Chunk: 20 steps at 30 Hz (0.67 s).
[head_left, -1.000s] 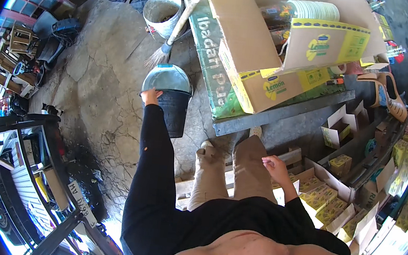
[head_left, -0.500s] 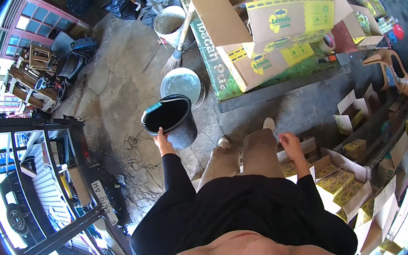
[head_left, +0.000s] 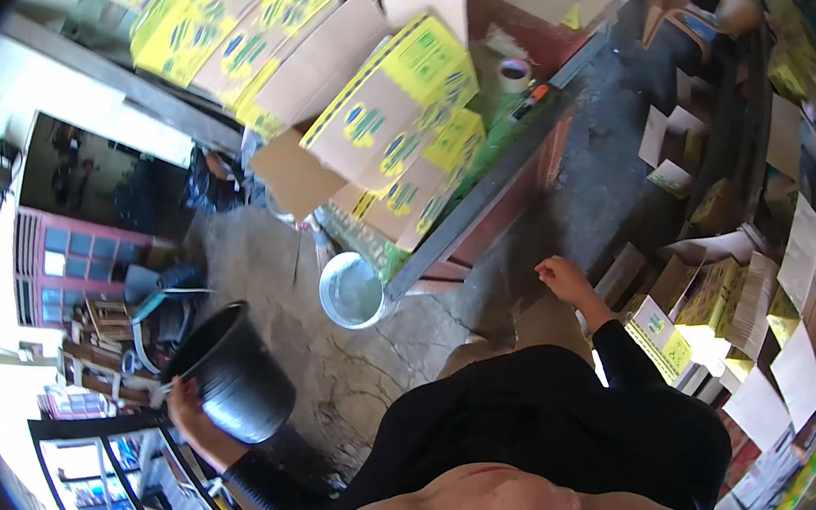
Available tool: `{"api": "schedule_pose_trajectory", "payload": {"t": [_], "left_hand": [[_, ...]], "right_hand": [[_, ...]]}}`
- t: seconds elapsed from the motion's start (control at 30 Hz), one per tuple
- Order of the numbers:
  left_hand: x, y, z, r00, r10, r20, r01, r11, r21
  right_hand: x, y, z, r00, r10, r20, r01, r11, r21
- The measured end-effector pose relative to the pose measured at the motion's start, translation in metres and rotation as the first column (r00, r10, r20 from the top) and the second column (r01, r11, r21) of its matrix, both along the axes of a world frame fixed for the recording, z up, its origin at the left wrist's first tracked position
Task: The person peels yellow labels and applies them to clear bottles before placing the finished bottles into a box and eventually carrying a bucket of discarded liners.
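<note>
My left hand (head_left: 193, 410) grips a black plastic bucket (head_left: 248, 378) by its side near the rim, out at the left. The bucket is tilted, its mouth turned up and to the left, and its inside is dark. My right hand (head_left: 566, 278) hangs in front of my body at the right, fingers loosely curled, and nothing shows in it. Nearest to that hand are open cartons (head_left: 661, 329) with small yellow packs inside. On the floor by the table leg stands a pale bucket (head_left: 352, 289).
Yellow-and-brown cardboard boxes (head_left: 383, 121) cover the table, whose dark edge (head_left: 495, 199) runs close ahead. A roll of tape (head_left: 514, 73) lies on it. A brown plastic chair (head_left: 681, 19) stands far right. Cracked concrete floor (head_left: 366, 361) spreads between me and the table. A black metal frame (head_left: 95, 436) stands lower left.
My left hand has swung the black bucket out to the left and tilted it. The view has turned, so the table and its boxes appear farther left. My right hand remains at the right.
</note>
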<state>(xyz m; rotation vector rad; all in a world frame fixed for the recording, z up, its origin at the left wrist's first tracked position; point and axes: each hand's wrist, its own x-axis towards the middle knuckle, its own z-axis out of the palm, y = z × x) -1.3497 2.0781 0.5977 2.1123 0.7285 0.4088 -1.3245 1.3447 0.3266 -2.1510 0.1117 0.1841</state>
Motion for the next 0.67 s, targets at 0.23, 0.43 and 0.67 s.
{"api": "schedule_pose_trajectory", "payload": {"t": [0.23,0.43,0.67], "left_hand": [[0.114,-0.076,0.247,0.886,-0.304,0.350,0.139,0.894,0.425],[0.269,-0.233,0.360,0.678,-0.268,0.684,0.407,0.912,-0.046],[0.477,-0.284,0.380,0.439,-0.735,0.516,0.764,0.608,0.215]], "right_hand": [[0.000,-0.074,-0.007,0.976,-0.218,0.005,0.217,0.974,0.060],[-0.017,-0.153,-0.007,0.895,-0.446,-0.009,0.443,0.887,0.135],[-0.035,-0.255,0.000,0.763,-0.644,-0.053,0.645,0.755,0.114]]}}
